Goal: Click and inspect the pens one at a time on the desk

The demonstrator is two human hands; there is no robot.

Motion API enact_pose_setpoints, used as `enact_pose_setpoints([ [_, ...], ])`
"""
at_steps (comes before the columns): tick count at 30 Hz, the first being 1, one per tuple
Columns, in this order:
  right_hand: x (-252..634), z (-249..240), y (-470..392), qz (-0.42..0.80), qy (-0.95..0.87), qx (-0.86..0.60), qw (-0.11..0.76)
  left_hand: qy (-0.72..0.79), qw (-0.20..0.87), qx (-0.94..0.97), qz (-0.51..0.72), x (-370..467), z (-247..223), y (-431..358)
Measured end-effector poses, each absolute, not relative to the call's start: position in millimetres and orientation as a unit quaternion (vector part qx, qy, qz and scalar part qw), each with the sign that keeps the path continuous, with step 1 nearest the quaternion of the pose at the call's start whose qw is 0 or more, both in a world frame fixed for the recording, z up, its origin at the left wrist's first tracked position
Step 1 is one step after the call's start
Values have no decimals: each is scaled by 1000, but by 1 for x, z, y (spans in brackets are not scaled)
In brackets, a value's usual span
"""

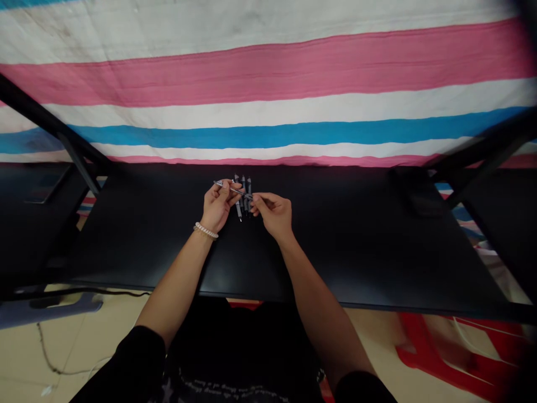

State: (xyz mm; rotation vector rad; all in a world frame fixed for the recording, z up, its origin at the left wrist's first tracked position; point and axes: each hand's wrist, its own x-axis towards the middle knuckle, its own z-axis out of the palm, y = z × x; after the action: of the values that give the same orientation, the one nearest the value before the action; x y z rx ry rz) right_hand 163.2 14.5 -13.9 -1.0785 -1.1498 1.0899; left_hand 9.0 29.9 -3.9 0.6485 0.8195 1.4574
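Between my two hands a thin pen or pen part (237, 191) is held slantwise above the black table. The fingers of my left hand (218, 204), which has a pale coiled band at the wrist, pinch its left stretch. At its right end, the fingertips of my right hand (274, 214) are closed on it. Several grey and clear pens (239, 208) lie side by side on the table just beneath and between the hands, partly hidden by the fingers. Whether the held piece is a whole pen is too small to tell.
The black table (356, 240) reaches out to both sides, with dark metal frame bars (79, 162) at its ends. Behind it hangs a striped cloth (268, 73). Red plastic stools (436, 358) stand below at the right, and a cable (104, 291) runs at the lower left.
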Motion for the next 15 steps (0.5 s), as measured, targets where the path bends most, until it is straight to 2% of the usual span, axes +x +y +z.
enact_pose_setpoints([
  [6, 165, -10, 12, 432, -484, -470, 598, 406, 555, 194, 700, 0, -3, 38],
  [11, 161, -13, 9, 436, -496, -461, 592, 381, 595, 235, 667, 8, -2, 31],
  [15, 161, -17, 7, 389, -503, -484, 601, 372, 618, 262, 641, 18, -1, 24],
])
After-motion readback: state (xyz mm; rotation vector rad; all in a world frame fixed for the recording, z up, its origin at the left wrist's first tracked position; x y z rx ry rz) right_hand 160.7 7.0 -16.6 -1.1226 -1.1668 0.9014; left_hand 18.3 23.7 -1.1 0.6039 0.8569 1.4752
